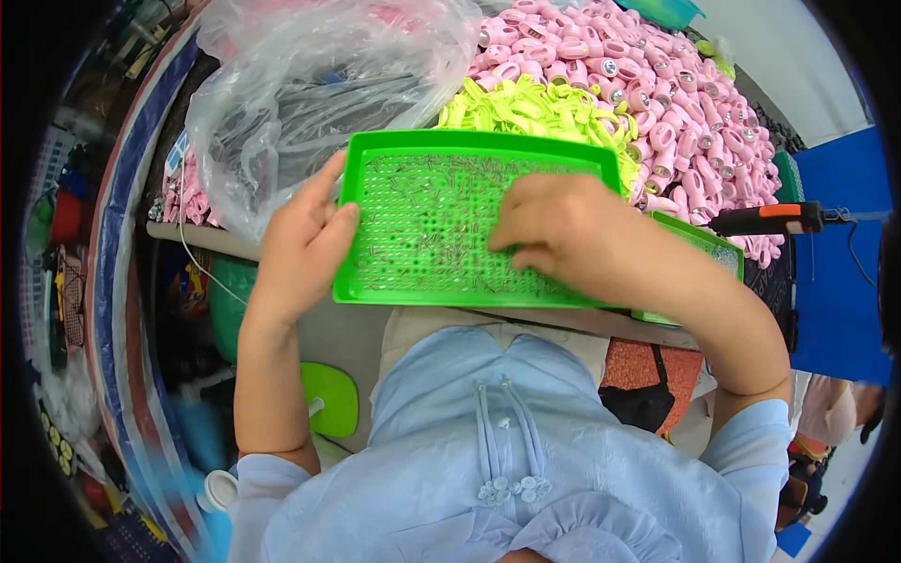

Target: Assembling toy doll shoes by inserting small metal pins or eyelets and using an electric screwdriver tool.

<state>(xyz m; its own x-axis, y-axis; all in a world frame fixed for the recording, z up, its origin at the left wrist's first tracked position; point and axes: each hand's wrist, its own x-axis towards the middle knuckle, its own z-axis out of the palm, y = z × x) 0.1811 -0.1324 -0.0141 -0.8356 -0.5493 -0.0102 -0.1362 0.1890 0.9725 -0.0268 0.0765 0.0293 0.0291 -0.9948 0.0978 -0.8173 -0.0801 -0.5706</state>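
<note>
A shallow green tray [479, 143] with a perforated bottom tilts up in front of me. Many thin, small metal pieces [450, 251], like pins or screws, are scattered across it. My left hand [305, 246] grips the tray's left edge, thumb on the near face and fingers behind. Over the tray's right half is my right hand [568, 233], its fingers curled toward the metal pieces. Whatever sits between those fingertips is hidden and slightly blurred. Beyond the tray lies a heap of yellow-green plastic strips [526, 108], touching a big pile of pink plastic housings [676, 113].
Clear plastic bagging [319, 103] covers the table's left side. To the right are a second, smaller green tray [699, 246] and a black-and-orange handheld tool [765, 219] with a cable. Below the table edge a green stool [330, 402] stands at the left.
</note>
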